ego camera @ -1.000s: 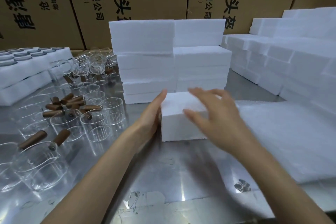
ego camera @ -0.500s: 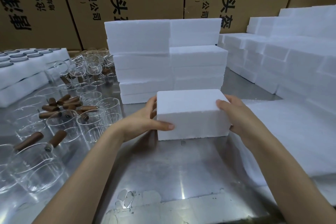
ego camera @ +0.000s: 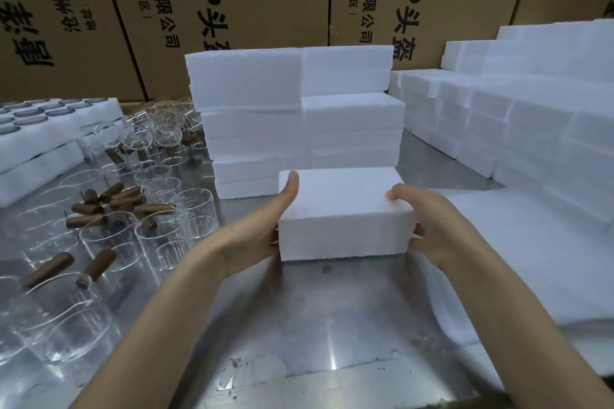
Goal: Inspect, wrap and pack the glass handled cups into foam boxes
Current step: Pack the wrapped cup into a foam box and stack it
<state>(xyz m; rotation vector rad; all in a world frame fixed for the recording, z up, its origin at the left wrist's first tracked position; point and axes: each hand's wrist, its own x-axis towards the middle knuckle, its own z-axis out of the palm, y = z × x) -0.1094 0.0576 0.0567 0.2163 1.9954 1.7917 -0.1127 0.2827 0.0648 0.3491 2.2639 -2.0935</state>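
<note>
A closed white foam box (ego camera: 342,212) rests on the metal table (ego camera: 319,319) straight ahead of me. My left hand (ego camera: 262,226) grips its left end, thumb laid along the top edge. My right hand (ego camera: 428,226) grips its right end, thumb on the top corner and fingers curled under the side. Several clear glass cups (ego camera: 109,236) with brown wooden handles crowd the table to the left; the nearest one (ego camera: 56,319) lies at the front left.
Stacks of foam boxes (ego camera: 292,116) stand just behind the held box, and more foam boxes (ego camera: 518,109) are piled at the right. White foam sheets (ego camera: 518,259) lie at my right. Foam trays (ego camera: 43,129) sit far left. Cardboard cartons (ego camera: 232,10) wall the back.
My right hand came down from above the box onto its right end. Both hands closed on the box, and it has shifted slightly toward me.
</note>
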